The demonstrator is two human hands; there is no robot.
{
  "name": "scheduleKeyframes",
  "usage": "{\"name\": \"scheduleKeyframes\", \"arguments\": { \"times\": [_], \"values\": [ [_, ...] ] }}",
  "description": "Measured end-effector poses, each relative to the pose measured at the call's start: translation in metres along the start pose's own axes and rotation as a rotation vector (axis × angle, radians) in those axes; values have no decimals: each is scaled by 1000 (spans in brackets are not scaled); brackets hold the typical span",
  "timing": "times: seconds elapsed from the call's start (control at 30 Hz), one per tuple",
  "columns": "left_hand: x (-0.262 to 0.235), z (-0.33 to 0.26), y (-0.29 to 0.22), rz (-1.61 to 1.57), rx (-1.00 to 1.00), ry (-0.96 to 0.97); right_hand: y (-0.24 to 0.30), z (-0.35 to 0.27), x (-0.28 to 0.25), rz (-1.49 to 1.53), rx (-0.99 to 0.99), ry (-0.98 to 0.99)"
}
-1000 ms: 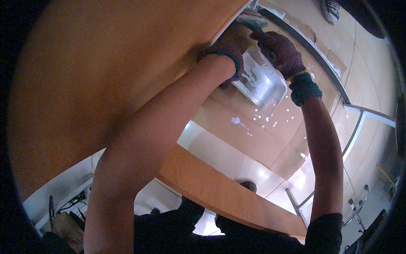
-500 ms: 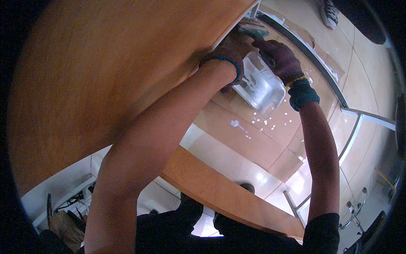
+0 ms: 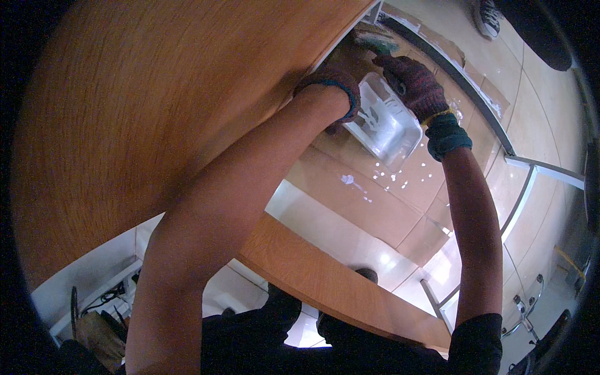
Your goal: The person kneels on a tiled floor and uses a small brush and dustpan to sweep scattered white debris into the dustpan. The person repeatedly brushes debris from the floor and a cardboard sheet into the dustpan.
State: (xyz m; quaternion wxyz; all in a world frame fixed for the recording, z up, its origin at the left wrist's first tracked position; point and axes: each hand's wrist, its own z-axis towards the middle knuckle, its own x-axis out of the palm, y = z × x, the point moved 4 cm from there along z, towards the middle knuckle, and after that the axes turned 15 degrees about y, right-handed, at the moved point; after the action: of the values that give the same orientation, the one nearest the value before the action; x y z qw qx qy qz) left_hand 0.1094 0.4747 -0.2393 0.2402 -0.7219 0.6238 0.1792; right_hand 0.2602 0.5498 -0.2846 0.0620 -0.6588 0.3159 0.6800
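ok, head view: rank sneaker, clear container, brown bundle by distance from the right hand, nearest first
1. Clear container: beside the right hand, lower left of it.
2. Sneaker: upper right.
3. Brown bundle: lower left corner, clearly farthest.

A clear plastic rectangular tray (image 3: pixel 395 130) with rounded corners is in the far part of the scene, right of the middle, its length slanting from far left to near right. White smears mark its inside. Beyond its far end is a broad greenish brush (image 3: pixel 378 44), dim and blurred.
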Motion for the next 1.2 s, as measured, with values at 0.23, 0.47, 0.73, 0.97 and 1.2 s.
{"name": "scheduleKeyframes", "arguments": {
  "times": [0.23,0.47,0.73,0.97,1.2],
  "values": [
    [-1,0,-2,-3,10,-9,9,-9,-16,-5,-120,-68],
    [3,-1,-2,27,-9,25,5,-6,-6,-99,-15,-26],
    [3,0,-3,31,-4,30,22,-2,-16,-187,13,68],
    [4,1,-2,2,4,20,10,9,-9,-276,32,65],
    [5,5,-1,-27,27,18,-3,3,4,-284,0,137]
  ]
}}
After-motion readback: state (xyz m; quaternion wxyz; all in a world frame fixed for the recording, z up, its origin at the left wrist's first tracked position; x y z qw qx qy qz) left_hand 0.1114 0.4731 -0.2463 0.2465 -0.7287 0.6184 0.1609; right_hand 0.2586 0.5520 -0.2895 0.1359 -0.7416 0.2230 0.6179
